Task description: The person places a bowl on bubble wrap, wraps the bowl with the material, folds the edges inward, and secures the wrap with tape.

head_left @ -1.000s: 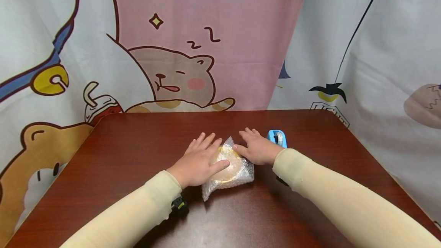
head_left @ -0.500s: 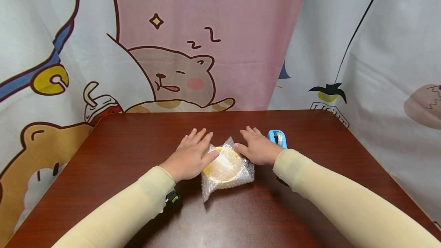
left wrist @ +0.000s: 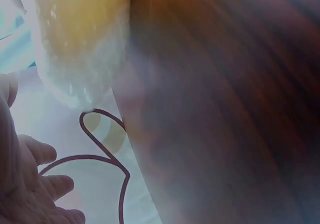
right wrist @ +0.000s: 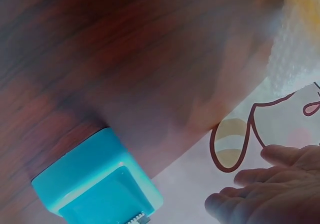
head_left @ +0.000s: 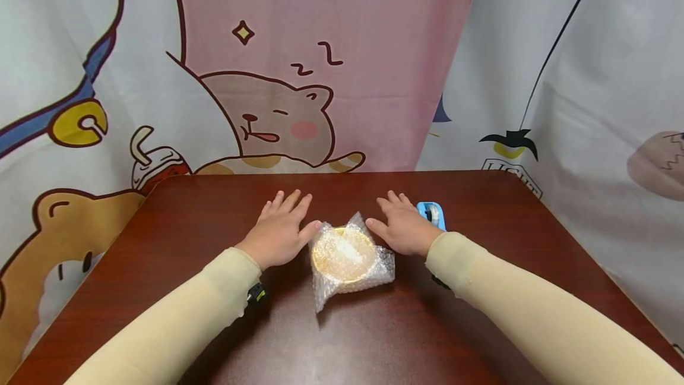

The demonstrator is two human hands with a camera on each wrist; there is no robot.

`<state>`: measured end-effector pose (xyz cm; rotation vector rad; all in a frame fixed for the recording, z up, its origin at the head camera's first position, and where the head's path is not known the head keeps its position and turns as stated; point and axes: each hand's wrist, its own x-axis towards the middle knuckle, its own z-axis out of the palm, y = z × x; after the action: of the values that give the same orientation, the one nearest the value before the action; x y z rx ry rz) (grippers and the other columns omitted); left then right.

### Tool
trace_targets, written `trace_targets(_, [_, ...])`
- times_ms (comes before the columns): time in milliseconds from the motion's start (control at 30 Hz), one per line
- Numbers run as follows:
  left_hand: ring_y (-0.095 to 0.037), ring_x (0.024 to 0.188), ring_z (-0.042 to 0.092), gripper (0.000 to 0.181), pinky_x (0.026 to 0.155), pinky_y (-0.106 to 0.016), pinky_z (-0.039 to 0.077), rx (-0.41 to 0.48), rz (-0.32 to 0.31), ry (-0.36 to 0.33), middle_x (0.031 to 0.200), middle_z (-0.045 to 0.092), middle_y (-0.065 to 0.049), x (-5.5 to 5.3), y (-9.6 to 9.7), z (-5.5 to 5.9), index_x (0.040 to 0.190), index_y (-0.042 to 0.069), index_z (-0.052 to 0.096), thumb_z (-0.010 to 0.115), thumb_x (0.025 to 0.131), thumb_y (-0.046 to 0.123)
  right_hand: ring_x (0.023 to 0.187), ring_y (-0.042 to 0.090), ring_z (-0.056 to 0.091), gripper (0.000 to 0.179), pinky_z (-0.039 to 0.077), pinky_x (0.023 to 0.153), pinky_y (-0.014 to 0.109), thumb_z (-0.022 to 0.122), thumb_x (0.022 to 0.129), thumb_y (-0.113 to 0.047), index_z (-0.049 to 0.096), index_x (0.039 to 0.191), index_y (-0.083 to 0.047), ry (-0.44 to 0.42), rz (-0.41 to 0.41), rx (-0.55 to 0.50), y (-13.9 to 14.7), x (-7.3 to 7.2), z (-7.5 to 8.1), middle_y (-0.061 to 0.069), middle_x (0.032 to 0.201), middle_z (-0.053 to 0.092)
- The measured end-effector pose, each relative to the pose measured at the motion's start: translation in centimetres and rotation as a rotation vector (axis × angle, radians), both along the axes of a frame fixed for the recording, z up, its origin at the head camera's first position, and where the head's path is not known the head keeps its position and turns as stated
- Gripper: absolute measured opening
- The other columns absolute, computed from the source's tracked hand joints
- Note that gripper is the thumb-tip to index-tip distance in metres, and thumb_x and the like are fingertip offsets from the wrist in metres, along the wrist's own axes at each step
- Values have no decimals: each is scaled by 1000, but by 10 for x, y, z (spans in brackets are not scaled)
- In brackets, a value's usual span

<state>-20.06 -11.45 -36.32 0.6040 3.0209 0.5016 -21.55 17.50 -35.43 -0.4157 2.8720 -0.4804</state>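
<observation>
A bubble-wrapped package (head_left: 346, 260) lies on the table, with a round yellow-rimmed thing showing through the clear wrap. Its wrap corners stick out at the top, right and lower left. My left hand (head_left: 279, 230) is spread flat to the left of it, the thumb tip close to the wrap's upper left edge. On the other side my right hand (head_left: 405, 227) also has straight fingers, its thumb near the upper right edge. Whether either thumb touches the wrap I cannot tell. In the left wrist view the package (left wrist: 82, 28) stands beside the left fingers (left wrist: 37, 151).
Just beyond my right hand sits a blue tape dispenser (head_left: 431, 214), partly hidden by that hand; the right wrist view shows its blue body (right wrist: 100, 169) close up. The brown table (head_left: 342, 337) reaches back to a printed cartoon curtain (head_left: 374, 76).
My left hand has slid off the top of the package, moving left and away from me, uncovering its round middle. The right hand has shifted only slightly. The package stays in place.
</observation>
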Motion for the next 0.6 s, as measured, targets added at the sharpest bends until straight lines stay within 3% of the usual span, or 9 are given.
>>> trace_targets(600, [-52, 161, 1, 79, 128, -69, 8, -55, 83, -44, 177, 12, -20, -20, -14, -1, 170, 13, 18, 34, 110, 61, 160, 55, 2, 79, 9, 130, 65, 43, 110, -52, 24, 166, 1, 72, -12, 79, 11, -14, -5, 32, 173, 9])
